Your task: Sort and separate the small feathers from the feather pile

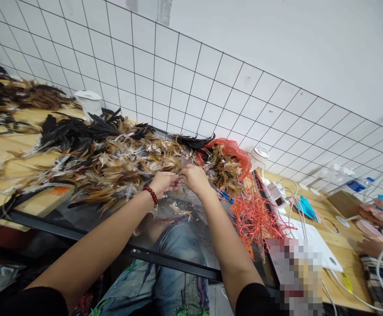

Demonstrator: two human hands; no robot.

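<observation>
Feathers (pixel 125 162) cover the far side of the glass (pixel 79 219) and cords (pixel 257 215) crowd its right, leaving open room nearer the black rail (pixel 178 263). The left hand (pixel 165 182) and right hand (pixel 194 177) meet beside the pile, fingertips together, grasp impossible to tell. The feathers look tan and fluffy, black along the back.

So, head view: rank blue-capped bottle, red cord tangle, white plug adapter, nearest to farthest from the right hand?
From the right hand:
1. Red cord tangle: to its right, lower in view.
2. White plug adapter: farther right.
3. Blue-capped bottle: far right.
</observation>
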